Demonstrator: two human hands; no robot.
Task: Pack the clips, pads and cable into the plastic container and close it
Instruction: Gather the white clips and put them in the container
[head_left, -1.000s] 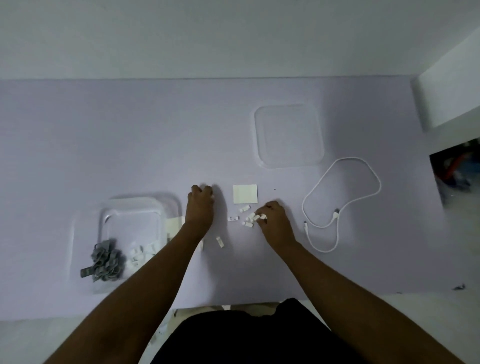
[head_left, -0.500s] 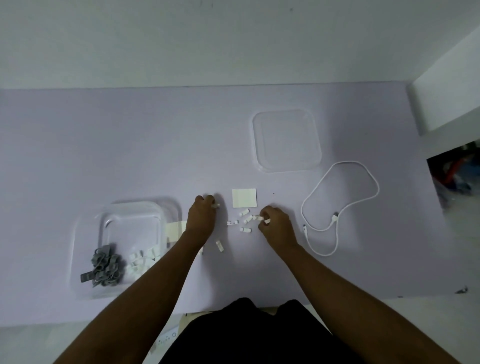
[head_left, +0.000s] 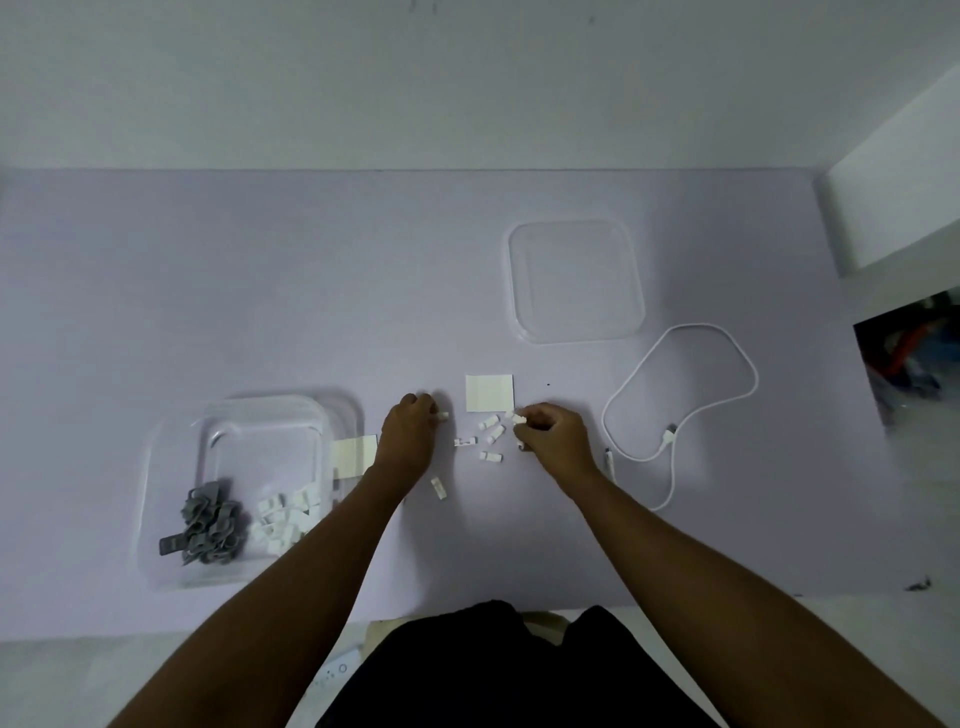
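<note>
A clear plastic container (head_left: 171, 441) stands at the left, holding a heap of grey clips (head_left: 210, 522) and several white clips (head_left: 283, 514). Its clear lid (head_left: 574, 280) lies flat further back at the right. My left hand (head_left: 408, 436) is closed, with a white clip at its fingertips. My right hand (head_left: 553, 434) pinches white clips at its fingertips. Several loose white clips (head_left: 491, 434) lie between the hands, and one more (head_left: 439, 487) nearer me. A pale square pad (head_left: 489, 393) lies just behind them. Another pad (head_left: 353, 453) sits beside the container. The white cable (head_left: 680, 395) loops at the right.
The work surface is a lavender table (head_left: 260, 291) against a white wall. A white block (head_left: 893, 208) stands at the far right corner. The table's right edge drops to dark clutter (head_left: 909, 353). A small dark scrap (head_left: 917, 584) lies near the front right edge.
My right hand has lifted white clips out of the loose pile and moved slightly up. My left hand now shows a white clip at its fingertips. The camera view has shifted.
</note>
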